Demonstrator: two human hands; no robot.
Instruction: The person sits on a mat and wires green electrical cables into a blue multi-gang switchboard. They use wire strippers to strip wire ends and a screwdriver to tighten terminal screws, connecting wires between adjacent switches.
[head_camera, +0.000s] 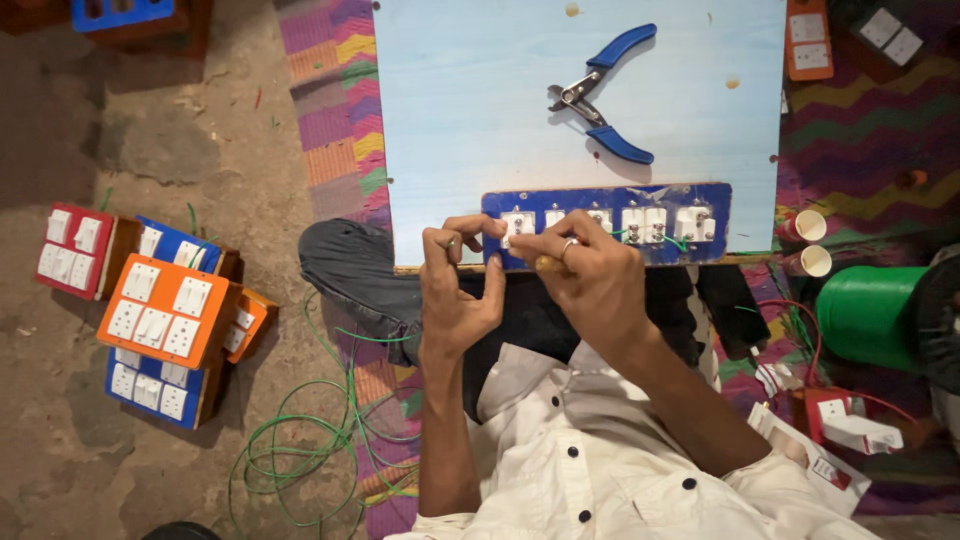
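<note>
Blue switch panel lying face-down at near edge of pale desk, both hands working at its left end.

Left hand pinching a white switch back between thumb and forefinger, apparently steadying it; right hand closed round a yellow-handled tool, probably a screwdriver, tip aimed at same spot. Blue-handled pliers parked farther back, within reach yet clear of the hands. Green wire coiled on floor at left, beside finished orange and blue switch boxes.
</note>
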